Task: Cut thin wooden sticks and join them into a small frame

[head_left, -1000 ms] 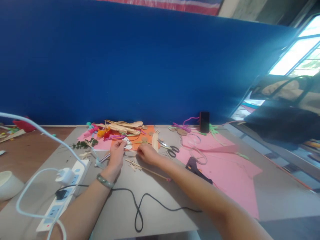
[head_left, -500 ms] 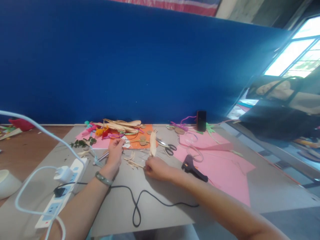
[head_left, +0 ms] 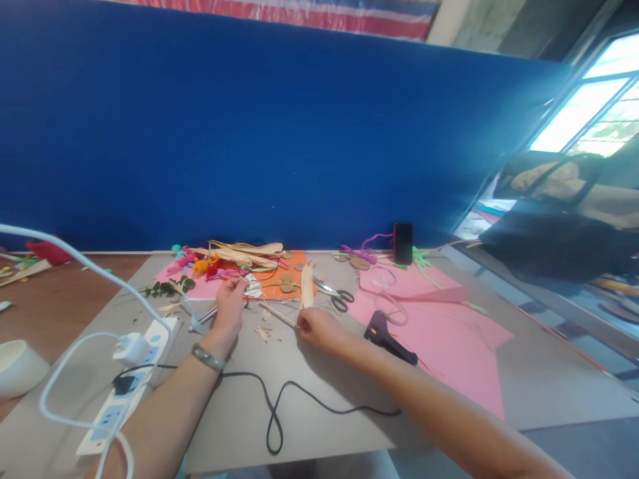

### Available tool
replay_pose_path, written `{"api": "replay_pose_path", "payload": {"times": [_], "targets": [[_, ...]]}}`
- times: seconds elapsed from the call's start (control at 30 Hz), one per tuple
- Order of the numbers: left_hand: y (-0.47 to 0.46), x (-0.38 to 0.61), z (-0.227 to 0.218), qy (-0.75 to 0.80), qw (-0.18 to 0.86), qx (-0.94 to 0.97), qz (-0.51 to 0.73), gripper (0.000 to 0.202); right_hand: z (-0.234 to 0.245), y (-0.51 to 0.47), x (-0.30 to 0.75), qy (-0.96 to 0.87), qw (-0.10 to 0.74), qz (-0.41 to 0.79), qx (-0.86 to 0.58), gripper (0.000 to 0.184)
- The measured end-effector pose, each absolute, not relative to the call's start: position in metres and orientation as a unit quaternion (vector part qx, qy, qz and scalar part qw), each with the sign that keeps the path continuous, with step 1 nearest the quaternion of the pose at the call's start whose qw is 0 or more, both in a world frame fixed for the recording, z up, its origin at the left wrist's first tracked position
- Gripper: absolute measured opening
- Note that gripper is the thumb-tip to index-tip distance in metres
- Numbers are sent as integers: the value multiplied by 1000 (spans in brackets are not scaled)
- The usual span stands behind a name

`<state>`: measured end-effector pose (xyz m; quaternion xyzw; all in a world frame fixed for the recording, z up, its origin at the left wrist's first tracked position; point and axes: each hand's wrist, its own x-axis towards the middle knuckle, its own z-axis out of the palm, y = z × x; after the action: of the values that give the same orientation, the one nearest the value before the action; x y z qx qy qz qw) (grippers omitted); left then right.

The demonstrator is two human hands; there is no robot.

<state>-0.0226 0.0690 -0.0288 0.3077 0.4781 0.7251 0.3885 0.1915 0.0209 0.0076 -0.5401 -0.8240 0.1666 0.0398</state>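
My right hand (head_left: 318, 328) is closed on the end of a thin pale husk strip (head_left: 277, 314), which points left and away over the table. Just beyond its knuckles lies a broad dried husk piece (head_left: 307, 283). My left hand (head_left: 231, 305) is raised over the table's left part with thumb and forefinger pinched together; whatever is between them is too small to make out. Small husk scraps (head_left: 268, 332) lie between the hands. Black-handled scissors (head_left: 339, 297) rest right of the husk piece, and a black glue gun (head_left: 387, 338) lies beside my right forearm.
A white power strip (head_left: 130, 389) with plugs and looping cables is by my left forearm. A black cord (head_left: 272, 412) curls in front. Pink paper (head_left: 449, 346) covers the right side. A husk bundle (head_left: 244, 253), a phone (head_left: 403, 243) and the blue partition (head_left: 279, 133) stand behind.
My right hand has moved slightly right, and the strip in it has lifted off the scraps and swung up. The left hand stays pinched in nearly the same place.
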Motion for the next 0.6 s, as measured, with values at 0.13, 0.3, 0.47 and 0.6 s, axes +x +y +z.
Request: {"api": "replay_pose_path", "payload": {"times": [0.13, 0.3, 0.47, 0.6], "targets": [[70, -22, -31, 477, 388, 309, 725, 14, 6, 23, 195, -824, 50, 154, -542, 18], [70, -23, -32, 477, 391, 312, 723, 14, 7, 16, 198, -831, 35, 130, -540, 16], [70, -24, -31, 478, 389, 314, 722, 13, 10, 7, 200, -862, 20, 130, -490, 15], [70, -24, -32, 478, 389, 314, 722, 14, 14, 7, 203, -859, 18, 122, -497, 16]]}}
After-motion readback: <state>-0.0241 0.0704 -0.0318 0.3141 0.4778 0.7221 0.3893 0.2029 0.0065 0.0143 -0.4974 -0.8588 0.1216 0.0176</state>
